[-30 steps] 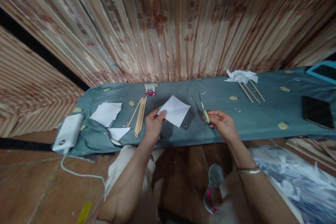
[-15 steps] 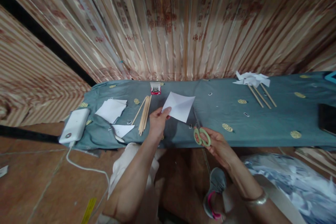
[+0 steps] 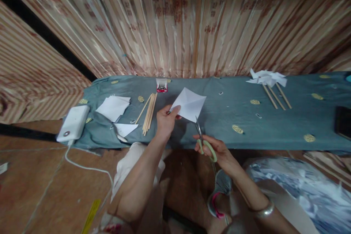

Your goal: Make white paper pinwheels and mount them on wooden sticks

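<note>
My left hand [image 3: 165, 119] pinches the near left corner of a creased white paper square [image 3: 189, 103] and holds it just above the blue-grey cloth [image 3: 236, 111]. My right hand [image 3: 213, 148] grips green-handled scissors [image 3: 203, 139] with fingers through the loops. The scissor blades point up toward the paper's lower corner, close to it.
A bundle of wooden sticks [image 3: 148, 112], white paper squares [image 3: 113, 106], a paper triangle [image 3: 125, 129] and a small red box [image 3: 161, 86] lie to the left. A white power bank [image 3: 72, 127] with its cable sits at the cloth's left end. Folded paper pinwheels on sticks [image 3: 270, 85] lie far right, beside a dark phone [image 3: 343, 121].
My right hand has lifted the scissors off the cloth, drawn them toward me and turned the blades up to the paper. My left hand has kept holding the paper.
</note>
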`<state>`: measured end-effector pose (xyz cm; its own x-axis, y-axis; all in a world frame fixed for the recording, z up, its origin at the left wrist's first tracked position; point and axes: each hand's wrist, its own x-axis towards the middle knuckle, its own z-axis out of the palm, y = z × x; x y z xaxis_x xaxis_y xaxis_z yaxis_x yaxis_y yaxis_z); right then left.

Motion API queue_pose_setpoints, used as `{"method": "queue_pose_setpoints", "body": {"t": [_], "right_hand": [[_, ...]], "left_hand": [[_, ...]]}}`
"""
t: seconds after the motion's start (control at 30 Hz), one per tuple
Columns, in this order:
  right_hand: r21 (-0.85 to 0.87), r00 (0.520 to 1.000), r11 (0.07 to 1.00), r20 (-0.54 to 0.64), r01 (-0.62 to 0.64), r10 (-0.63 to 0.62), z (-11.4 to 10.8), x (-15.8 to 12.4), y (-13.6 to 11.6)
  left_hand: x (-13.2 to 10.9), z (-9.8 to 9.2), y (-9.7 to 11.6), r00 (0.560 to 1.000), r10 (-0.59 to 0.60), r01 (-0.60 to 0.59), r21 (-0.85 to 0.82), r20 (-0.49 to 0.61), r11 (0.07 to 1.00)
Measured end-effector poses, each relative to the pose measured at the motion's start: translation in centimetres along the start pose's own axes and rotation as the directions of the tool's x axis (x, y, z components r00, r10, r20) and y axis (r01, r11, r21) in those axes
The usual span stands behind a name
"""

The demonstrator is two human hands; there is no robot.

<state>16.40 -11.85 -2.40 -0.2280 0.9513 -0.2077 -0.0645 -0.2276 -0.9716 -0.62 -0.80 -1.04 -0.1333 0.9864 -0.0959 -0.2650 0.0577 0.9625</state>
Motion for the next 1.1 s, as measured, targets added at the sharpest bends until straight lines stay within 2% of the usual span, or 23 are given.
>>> {"method": "queue_pose_setpoints", "body": {"t": [0.43, 0.63, 1.1], "right_hand": [[0.037, 0.994, 0.999, -0.102, -0.020, 0.024, 0.17, 0.76, 0.30], [0.069, 0.993, 0.997, -0.108, -0.027, 0.035, 0.23, 0.90, 0.44], [0.001, 0.996, 1.000, -0.089, 0.000, 0.000, 0.22, 0.93, 0.42]], "left_hand": [[-0.51, 0.42, 0.03, 0.999, -0.020, 0.019, 0.021, 0.033, 1.000], [-0.60, 0.51, 0.13, 0.999, -0.018, 0.017, 0.007, 0.033, 1.000], [-0.53, 0.42, -0.31, 0.999, -0.009, 0.008, 0.021, 0.047, 1.000]]}}
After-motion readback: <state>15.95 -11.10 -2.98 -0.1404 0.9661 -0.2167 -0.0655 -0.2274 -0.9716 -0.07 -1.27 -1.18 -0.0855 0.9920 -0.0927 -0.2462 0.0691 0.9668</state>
